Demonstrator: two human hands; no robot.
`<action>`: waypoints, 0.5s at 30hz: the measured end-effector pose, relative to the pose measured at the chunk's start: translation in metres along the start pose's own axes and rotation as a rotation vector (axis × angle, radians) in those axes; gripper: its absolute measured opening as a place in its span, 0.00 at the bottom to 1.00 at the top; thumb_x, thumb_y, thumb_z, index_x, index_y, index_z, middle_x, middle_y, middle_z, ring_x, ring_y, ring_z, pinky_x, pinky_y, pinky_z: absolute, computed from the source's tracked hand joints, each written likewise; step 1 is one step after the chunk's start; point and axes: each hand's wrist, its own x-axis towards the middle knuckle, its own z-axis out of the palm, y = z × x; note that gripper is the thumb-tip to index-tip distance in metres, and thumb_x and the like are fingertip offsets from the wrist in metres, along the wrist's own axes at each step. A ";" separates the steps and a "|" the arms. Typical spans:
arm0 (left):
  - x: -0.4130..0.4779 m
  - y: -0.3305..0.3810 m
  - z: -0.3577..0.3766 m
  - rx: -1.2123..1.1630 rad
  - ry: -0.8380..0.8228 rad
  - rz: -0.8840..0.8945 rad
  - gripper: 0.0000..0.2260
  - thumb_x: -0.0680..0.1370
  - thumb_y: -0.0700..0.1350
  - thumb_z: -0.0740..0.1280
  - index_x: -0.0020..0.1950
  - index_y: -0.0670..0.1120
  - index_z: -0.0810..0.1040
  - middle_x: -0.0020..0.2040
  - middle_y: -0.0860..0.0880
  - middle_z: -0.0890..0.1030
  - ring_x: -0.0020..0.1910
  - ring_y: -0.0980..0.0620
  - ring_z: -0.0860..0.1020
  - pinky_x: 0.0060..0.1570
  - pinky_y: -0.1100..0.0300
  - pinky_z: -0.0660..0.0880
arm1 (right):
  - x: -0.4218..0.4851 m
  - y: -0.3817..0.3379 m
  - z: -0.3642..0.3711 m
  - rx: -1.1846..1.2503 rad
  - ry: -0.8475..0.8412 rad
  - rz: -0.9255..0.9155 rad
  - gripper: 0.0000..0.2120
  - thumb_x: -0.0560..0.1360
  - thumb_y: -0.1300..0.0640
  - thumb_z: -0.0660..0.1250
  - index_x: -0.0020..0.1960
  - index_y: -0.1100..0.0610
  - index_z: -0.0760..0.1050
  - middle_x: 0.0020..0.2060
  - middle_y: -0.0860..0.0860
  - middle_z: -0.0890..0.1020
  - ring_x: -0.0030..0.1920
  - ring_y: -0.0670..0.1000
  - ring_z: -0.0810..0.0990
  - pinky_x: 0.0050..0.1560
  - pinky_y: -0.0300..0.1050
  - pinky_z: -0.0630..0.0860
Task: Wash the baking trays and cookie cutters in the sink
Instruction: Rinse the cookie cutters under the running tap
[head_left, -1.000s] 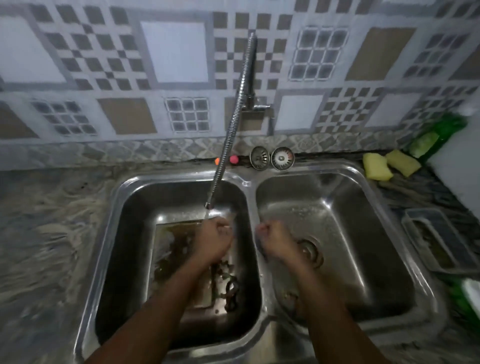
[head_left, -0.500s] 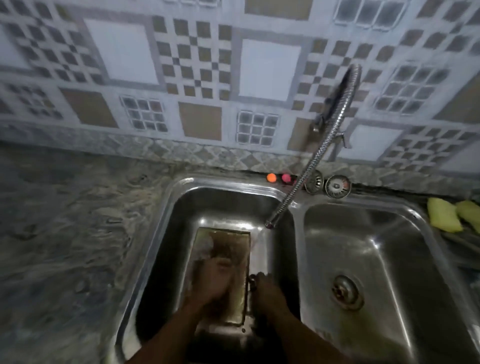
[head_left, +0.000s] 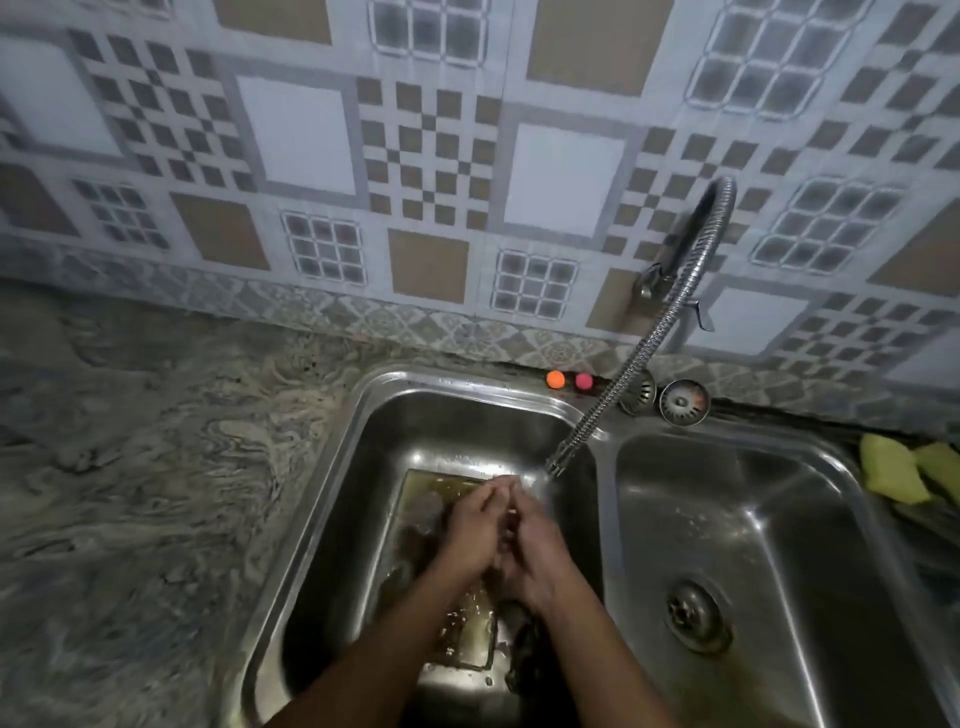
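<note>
A stained baking tray (head_left: 427, 503) lies flat in the left sink basin (head_left: 332, 499), wet with brownish water. Dark cookie cutters (head_left: 523, 652) lie beside its right edge, partly hidden under my right forearm. My left hand (head_left: 475, 530) and my right hand (head_left: 537, 553) are pressed together, fingers fairly straight, above the tray. They sit just below the flexible tap's nozzle (head_left: 556, 465), in its running water. I see nothing held between them.
The right basin (head_left: 779, 519) holds only its drain (head_left: 696, 616). Two strainer plugs (head_left: 683, 402) and small orange (head_left: 556, 379) and pink (head_left: 584, 381) balls sit on the back ledge. Yellow sponges (head_left: 893, 475) lie at the far right. Marbled stone counter (head_left: 130, 467) spreads left.
My hands rose off the tray and came together under the running water. The camera view has shifted left and closer to the left basin.
</note>
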 end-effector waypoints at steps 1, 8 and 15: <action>-0.001 0.004 0.002 -0.005 0.011 0.009 0.10 0.84 0.43 0.61 0.51 0.50 0.82 0.43 0.47 0.85 0.39 0.50 0.81 0.36 0.60 0.78 | -0.002 -0.003 0.002 -0.093 0.047 -0.057 0.16 0.82 0.48 0.60 0.53 0.59 0.79 0.39 0.57 0.83 0.36 0.53 0.82 0.31 0.43 0.76; -0.001 0.013 0.002 -0.240 0.101 -0.104 0.11 0.85 0.44 0.57 0.54 0.48 0.80 0.45 0.47 0.85 0.40 0.52 0.80 0.43 0.56 0.75 | -0.008 -0.013 -0.002 -0.355 0.047 -0.468 0.06 0.79 0.63 0.64 0.55 0.55 0.73 0.46 0.55 0.83 0.44 0.50 0.83 0.40 0.41 0.79; -0.004 0.020 0.009 -0.237 0.071 -0.177 0.10 0.84 0.46 0.60 0.57 0.50 0.81 0.40 0.47 0.82 0.30 0.54 0.75 0.29 0.62 0.71 | -0.008 -0.016 -0.009 -0.270 0.241 -0.644 0.04 0.73 0.64 0.72 0.43 0.57 0.82 0.34 0.51 0.84 0.36 0.50 0.79 0.35 0.39 0.74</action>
